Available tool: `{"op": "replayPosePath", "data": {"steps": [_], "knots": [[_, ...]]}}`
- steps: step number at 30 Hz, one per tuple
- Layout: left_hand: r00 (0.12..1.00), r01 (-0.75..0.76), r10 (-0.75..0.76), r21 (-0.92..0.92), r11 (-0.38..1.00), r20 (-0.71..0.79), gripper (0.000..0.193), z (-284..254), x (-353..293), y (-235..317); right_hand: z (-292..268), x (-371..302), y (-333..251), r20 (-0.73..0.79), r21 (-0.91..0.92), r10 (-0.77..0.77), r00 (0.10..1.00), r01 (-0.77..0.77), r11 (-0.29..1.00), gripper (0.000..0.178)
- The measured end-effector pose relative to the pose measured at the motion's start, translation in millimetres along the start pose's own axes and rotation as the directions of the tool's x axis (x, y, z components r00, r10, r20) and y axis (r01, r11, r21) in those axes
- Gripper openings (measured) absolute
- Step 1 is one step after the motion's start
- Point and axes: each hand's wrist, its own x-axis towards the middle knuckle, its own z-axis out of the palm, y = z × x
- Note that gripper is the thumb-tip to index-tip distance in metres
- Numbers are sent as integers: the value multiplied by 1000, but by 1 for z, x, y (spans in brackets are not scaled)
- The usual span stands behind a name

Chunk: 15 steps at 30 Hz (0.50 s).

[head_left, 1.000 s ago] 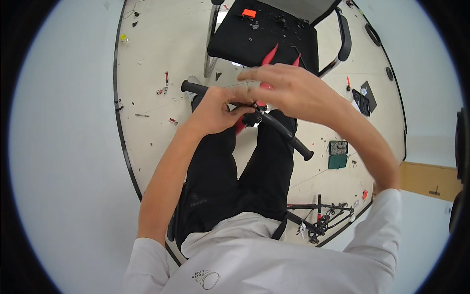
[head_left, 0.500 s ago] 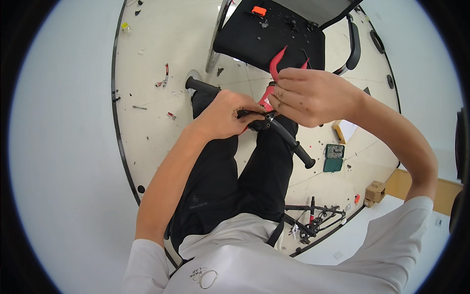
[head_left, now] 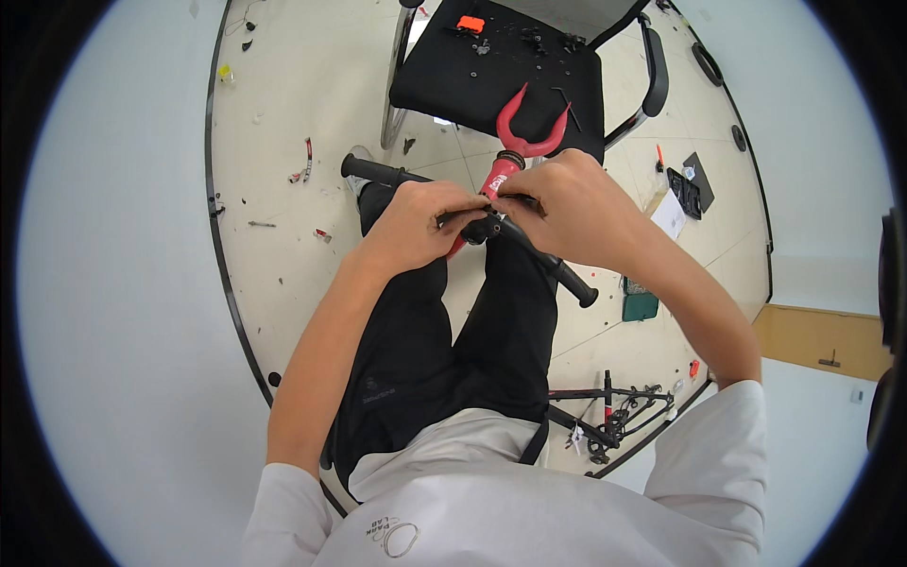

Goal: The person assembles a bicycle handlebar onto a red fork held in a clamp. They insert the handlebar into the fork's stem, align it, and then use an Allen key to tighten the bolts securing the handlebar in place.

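Note:
A black child-size bicycle handlebar [head_left: 546, 264] with a rubber grip at each end lies across my knees. It joins a black stem [head_left: 484, 228] on a red frame tube [head_left: 500, 174], from which a red two-pronged fork [head_left: 531, 147] points away from me. My left hand [head_left: 416, 225] is closed on the bar just left of the stem, thumb and fingers pinched near the clamp. From the right, my right hand [head_left: 572, 210] is closed too, fingertips together at the top of the stem. Whatever small part lies in them is hidden.
Ahead stands a black chair [head_left: 444, 80] with an orange piece [head_left: 470, 24], a hex key [head_left: 561, 93] and small metal parts on its seat. On the floor right are a black tool case [head_left: 685, 192], a green box [head_left: 641, 306] and a black bicycle frame [head_left: 605, 416]. Scattered bits lie left.
My right hand has come down from beside the fork to the stem, uncovering the fork and red tube. My left hand stays at the bar. The view has shifted slightly.

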Motion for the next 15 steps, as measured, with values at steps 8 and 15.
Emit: {"op": "replayPosePath", "data": {"steps": [8,15], "knots": [[994,102,-110,-229,968,-20,18,1,16,29,-15,-7,12,-91,542,237,967,-151,826,14],[971,235,-223,-160,959,90,16,14,10,21,26,-27,25,-147,680,327,934,-145,719,15]]}}
